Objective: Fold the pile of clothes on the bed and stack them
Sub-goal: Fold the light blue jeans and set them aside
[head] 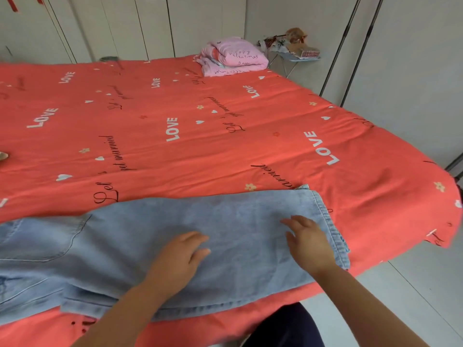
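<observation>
- A dark-clothed leg (288, 326) of the person stands just below the jeans' near edge, and both bare forearms reach up from there onto the denim.
- The light blue jeans (120, 249) lie flat and lengthwise along the near edge of the bed. The hem end points right and a back pocket shows toward the left.
- The left hand (180, 259) rests palm down on the middle of the jeans. Its fingers are loose and slightly bent, gripping nothing.
- The right hand (308, 241) lies palm down on the jeans just inside the hem, fingers spread and nearly straight, holding nothing.
- At the hem end two denim edges sit one on the other.
- The red bed cover (175, 146), printed with "LOVE" and hearts, stretches away beyond the jeans and shows as a strip below them.
- Folded pink bedding (233, 57) sits on the far edge of the cover, well apart from the jeans.
- Farther off, to the right of that bedding, a small stand (298, 52) bears cluttered items too small to tell.
- Pale cupboard doors (125, 21) line the wall far behind the jeans.
- Light floor (413, 284) shows to the right of the hem end.
</observation>
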Available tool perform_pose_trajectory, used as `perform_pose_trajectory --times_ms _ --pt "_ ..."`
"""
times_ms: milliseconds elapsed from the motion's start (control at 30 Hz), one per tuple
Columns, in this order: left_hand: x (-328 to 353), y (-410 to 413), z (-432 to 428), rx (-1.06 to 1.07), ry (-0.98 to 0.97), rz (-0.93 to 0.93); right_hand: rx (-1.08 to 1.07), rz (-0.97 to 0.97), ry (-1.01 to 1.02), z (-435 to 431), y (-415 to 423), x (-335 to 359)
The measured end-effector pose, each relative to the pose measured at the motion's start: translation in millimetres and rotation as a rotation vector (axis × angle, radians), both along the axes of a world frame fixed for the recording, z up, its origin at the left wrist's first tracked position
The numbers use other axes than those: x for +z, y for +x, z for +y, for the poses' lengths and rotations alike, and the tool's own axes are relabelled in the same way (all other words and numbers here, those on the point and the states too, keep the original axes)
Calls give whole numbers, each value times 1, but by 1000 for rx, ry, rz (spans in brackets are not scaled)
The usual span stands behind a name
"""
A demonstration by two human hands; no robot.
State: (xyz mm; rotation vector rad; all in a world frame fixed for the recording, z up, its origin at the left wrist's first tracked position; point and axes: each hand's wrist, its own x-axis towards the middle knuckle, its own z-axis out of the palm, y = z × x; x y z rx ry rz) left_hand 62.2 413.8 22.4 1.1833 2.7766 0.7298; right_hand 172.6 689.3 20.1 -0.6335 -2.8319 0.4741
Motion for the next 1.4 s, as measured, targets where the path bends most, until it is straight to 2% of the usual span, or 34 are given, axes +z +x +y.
perform_pose_trajectory --times_ms 100,133,267,367,500,567,633,733,833,933,1033,1100,1233,1400 --pt "-18 -3 12 -49 -273 58 11 -234 58 3 -9 -18" --pt "-22 -7 15 -42 -294 83 12 -253 62 8 -10 -23" --pt "-7 -44 46 19 -122 32 -85 -52 -7 42 -28 -21" --pt "2 -75 76 22 -51 103 -188 -51 5 79 -47 -9" --pt "6 -107 111 61 -171 103 -358 -74 -174 116 -72 5" --pt "4 -118 119 104 -325 114 -394 -88 -273 126 -80 10" --pt "-1 -126 119 138 -428 106 -388 -41 -254 131 -85 12" --pt "-11 -138 107 201 -227 90 -325 108 -159 132 -97 16" --pt "-15 -134 93 300 -45 119 -357 215 -222 130 -106 12" --pt "-24 -103 83 216 1 187 -424 82 -301 126 -102 -3" --pt "-39 -78 73 102 -122 243 -446 -3 -312 117 -87 -8" --pt "-49 -70 71 104 -277 257 -440 -77 -294 108 -76 -6" --pt "-48 -63 76 149 -473 139 -377 -187 -191 92 -61 -4" --pt "-39 -60 90 160 -415 71 -270 -89 14 105 -70 31"
